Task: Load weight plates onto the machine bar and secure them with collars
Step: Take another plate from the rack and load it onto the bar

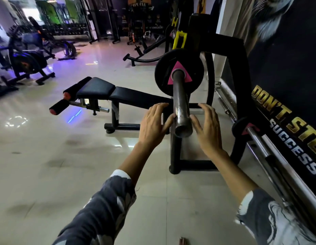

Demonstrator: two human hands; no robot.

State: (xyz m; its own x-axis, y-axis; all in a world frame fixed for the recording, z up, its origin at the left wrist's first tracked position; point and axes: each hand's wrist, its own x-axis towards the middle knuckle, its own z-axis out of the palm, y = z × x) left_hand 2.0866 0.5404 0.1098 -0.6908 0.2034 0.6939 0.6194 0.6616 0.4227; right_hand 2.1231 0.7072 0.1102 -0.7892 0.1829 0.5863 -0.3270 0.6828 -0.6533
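Observation:
A steel machine bar (180, 103) points toward me, its hollow end near the middle of the view. One black weight plate (164, 75) with a pink triangle mark sits far up the bar against the black machine frame (242, 71). My left hand (154, 121) is just left of the bar's end, fingers spread, thumb touching the bar. My right hand (207, 126) is just right of the end, fingers apart, empty. No collar shows on the bar.
A black padded bench (107, 90) with foam rollers stands left of the bar. A small black plate (242, 129) sits on a chrome bar (277, 156) along the right wall banner. Other gym machines (28, 55) stand at the far left on the tiled floor.

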